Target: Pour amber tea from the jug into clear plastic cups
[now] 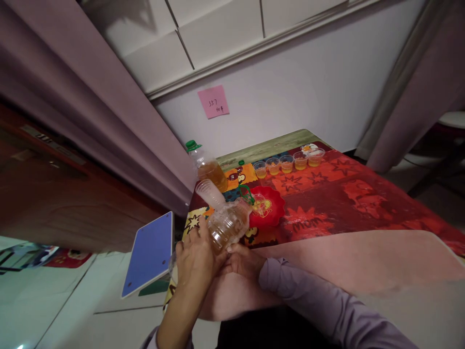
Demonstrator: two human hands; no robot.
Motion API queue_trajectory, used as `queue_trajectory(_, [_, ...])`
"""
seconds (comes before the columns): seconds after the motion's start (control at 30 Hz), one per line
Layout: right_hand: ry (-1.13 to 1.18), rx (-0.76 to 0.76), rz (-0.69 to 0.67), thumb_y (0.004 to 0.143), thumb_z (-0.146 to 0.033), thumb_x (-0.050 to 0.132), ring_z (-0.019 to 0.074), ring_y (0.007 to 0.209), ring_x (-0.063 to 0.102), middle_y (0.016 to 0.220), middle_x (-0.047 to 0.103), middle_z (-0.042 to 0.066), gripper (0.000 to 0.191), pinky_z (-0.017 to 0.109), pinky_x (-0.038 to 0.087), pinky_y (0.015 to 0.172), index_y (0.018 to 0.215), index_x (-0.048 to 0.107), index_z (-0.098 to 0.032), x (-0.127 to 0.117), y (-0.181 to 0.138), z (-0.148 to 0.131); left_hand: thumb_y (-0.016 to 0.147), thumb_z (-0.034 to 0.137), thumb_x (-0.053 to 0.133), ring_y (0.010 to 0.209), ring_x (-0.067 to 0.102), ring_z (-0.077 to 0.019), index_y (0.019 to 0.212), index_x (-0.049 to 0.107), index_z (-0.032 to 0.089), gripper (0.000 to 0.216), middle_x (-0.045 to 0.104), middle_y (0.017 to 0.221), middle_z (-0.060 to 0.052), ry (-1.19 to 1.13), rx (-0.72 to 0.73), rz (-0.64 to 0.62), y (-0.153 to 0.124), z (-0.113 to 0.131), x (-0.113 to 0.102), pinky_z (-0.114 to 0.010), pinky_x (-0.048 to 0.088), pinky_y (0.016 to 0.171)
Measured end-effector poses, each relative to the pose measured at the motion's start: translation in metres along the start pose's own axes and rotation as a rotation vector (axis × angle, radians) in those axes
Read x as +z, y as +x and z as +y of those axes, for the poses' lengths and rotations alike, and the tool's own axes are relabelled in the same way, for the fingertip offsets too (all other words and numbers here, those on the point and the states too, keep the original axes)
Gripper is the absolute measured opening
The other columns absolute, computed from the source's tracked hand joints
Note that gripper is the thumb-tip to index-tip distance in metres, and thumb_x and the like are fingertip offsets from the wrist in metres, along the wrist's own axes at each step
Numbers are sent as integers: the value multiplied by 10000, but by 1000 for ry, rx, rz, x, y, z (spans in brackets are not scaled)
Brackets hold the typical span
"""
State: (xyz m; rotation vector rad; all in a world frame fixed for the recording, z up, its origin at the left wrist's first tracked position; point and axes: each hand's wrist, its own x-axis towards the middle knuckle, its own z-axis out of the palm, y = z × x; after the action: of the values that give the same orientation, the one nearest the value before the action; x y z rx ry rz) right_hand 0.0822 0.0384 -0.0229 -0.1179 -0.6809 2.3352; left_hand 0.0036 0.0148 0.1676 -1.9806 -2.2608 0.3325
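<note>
Both my hands are wrapped round a clear, nearly empty plastic bottle lying tilted over the near left corner of the table. My left hand grips its base from the left. My right hand, in a lilac sleeve, holds it from underneath. The bottle's green-ringed neck points toward a red scalloped plate. A stack of clear plastic cups sits just above the bottle. Behind it stands a second bottle with a green cap and amber liquid.
A row of several small clear cups with amber liquid lines the far edge of the red patterned tablecloth. A pink cloth covers the near side. A blue board leans at the left. A pink note hangs on the wall.
</note>
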Motion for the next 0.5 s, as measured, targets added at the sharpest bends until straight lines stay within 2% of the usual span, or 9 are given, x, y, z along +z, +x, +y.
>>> queue_trajectory(0.3, [4, -3, 26, 742, -531, 754, 317, 1051, 764, 869, 775, 105, 450, 525, 551, 1059, 995, 694, -163, 6, 0, -3, 881, 504, 731, 1323, 636, -419, 1684, 252, 60, 1034, 639, 1444, -276, -8, 12, 18, -1, -1, 1, -525, 464, 1080])
queue_trajectory(0.5, [-1, 9, 6, 740, -531, 730, 322, 1115, 754, 937, 795, 121, 440, 541, 541, 1086, 985, 692, -168, 2, 2, 0, 880, 527, 734, 1314, 645, -418, 1684, 263, 53, 1045, 644, 1443, -276, 11, 12, 15, -2, 0, -3, -507, 468, 1067])
